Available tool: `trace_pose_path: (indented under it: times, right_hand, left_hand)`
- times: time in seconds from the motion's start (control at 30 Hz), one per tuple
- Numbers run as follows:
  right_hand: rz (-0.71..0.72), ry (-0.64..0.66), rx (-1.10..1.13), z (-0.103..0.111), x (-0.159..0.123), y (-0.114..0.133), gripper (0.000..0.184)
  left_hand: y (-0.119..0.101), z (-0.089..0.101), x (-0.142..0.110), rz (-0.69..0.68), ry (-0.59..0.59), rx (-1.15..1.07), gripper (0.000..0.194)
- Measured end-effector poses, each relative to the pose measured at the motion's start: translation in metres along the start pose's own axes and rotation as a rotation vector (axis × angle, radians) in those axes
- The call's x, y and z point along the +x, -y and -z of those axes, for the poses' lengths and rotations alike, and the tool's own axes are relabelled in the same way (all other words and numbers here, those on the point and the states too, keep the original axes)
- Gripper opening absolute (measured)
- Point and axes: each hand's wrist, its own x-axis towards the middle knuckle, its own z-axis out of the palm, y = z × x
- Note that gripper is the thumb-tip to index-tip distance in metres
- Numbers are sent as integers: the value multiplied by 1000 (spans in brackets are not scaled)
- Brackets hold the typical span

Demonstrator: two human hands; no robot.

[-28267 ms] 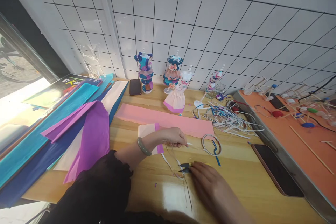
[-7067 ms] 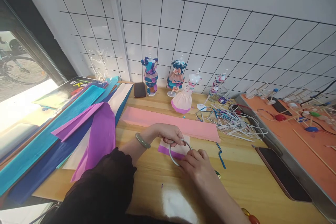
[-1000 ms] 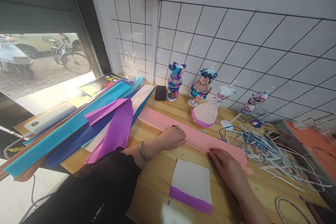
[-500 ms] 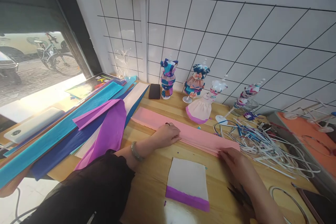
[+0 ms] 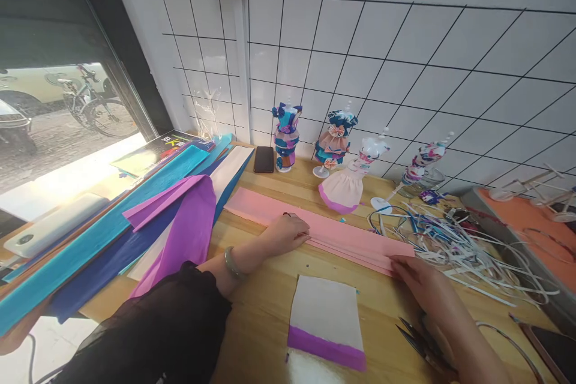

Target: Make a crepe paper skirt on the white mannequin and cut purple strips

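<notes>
On the wooden counter (image 5: 261, 324), the pink strip (image 5: 333, 228) lies under the curled left hand (image 5: 288, 234); the right hand (image 5: 407, 267) pinches its near edge.

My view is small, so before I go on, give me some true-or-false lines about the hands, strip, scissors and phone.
1. The left hand and right hand both touch the pink strip. True.
2. The left hand holds the scissors. False: the scissors lie on the table by the right forearm.
3. The cream piece has a purple band. True.
4. The black phone lies on the pink strip. False: the black phone lies beyond it.
</notes>
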Motion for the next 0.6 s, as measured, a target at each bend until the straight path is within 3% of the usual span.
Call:
trace_pose_path:
  times: [0.6]
  right_hand:
    - [13, -51, -2, 0, -2, 0, 36]
  left_hand:
    - [10, 7, 4, -24, 40, -49, 27]
